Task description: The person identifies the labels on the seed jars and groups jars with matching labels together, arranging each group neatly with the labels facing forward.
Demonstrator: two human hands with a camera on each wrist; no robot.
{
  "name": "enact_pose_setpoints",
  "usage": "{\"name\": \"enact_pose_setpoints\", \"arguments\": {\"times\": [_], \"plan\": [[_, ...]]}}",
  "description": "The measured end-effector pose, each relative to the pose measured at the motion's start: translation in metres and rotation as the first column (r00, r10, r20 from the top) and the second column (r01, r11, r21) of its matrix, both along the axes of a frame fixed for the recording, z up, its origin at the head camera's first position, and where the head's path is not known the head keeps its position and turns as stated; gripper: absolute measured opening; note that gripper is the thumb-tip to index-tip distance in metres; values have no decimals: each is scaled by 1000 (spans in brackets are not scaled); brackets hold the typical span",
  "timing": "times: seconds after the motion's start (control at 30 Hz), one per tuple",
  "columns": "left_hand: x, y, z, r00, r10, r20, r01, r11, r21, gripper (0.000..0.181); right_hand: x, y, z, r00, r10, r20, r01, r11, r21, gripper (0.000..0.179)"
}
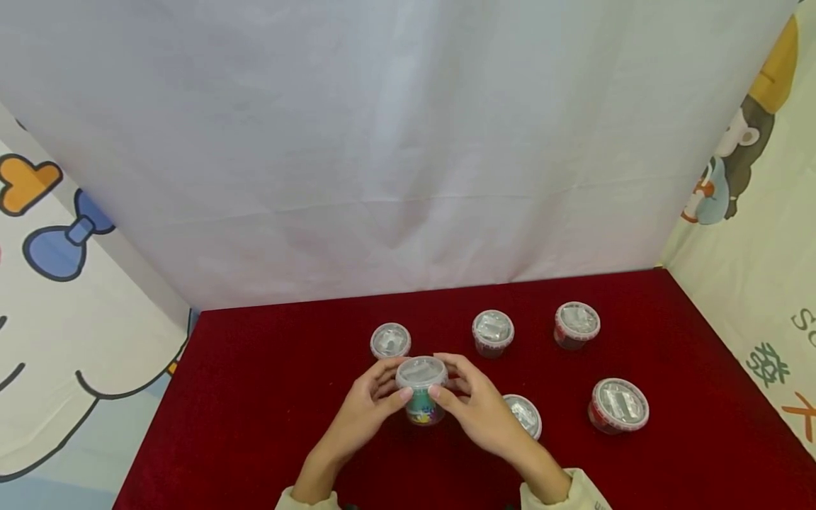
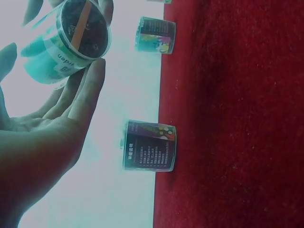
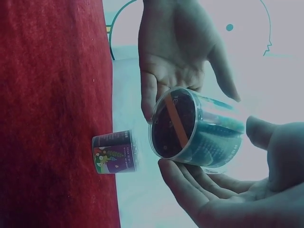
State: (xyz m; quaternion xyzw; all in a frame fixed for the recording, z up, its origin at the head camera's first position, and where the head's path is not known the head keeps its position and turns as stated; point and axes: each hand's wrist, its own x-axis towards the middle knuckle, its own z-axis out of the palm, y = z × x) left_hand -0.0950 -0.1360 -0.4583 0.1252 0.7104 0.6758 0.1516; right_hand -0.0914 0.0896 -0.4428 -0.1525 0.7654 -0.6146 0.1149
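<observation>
Between both hands is a clear plastic tub [image 1: 422, 402] with a green label and a clear lid, held upright above the table. The left hand [image 1: 365, 409] grips its left side, the thumb at the front and the fingers round behind. From the other side the right hand [image 1: 479, 412] grips it the same way. Seen from below in the right wrist view, the tub [image 3: 216, 137] has dark contents and a flat orange-brown strip across its base. The left wrist view shows part of its printed label [image 2: 64, 61].
Other lidded tubs stand on the red table cloth [image 1: 255, 397]: one behind the hands [image 1: 390, 341], two farther back [image 1: 493, 331] [image 1: 576, 324], one at the right [image 1: 618, 406], and one partly hidden by the right forearm [image 1: 524, 416]. White cloth walls [image 1: 382, 142] enclose the table.
</observation>
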Motion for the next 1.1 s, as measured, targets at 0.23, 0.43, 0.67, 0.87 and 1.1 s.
{"name": "enact_pose_setpoints", "arguments": {"times": [0.23,0.43,0.67,0.87,1.1], "plan": [[1,3,1,999,46,-27,-47,999,-9,54,0,0,1,1000,5,13,-5,1000,12,53],[2,6,2,996,76,-35,-77,996,-33,51,-1,-2,0,1000,-12,-1,12,1000,22,52],[3,3,0,999,33,-17,-32,999,9,52,0,0,3,1000,1,-15,0,1000,26,52],[4,3,-1,1000,17,-8,-16,1000,16,55,1,1,6,1000,19,-22,-19,1000,10,51],[6,7,-2,996,83,-25,-83,997,9,49,3,-1,7,1000,2,-3,-2,1000,14,51]]}}
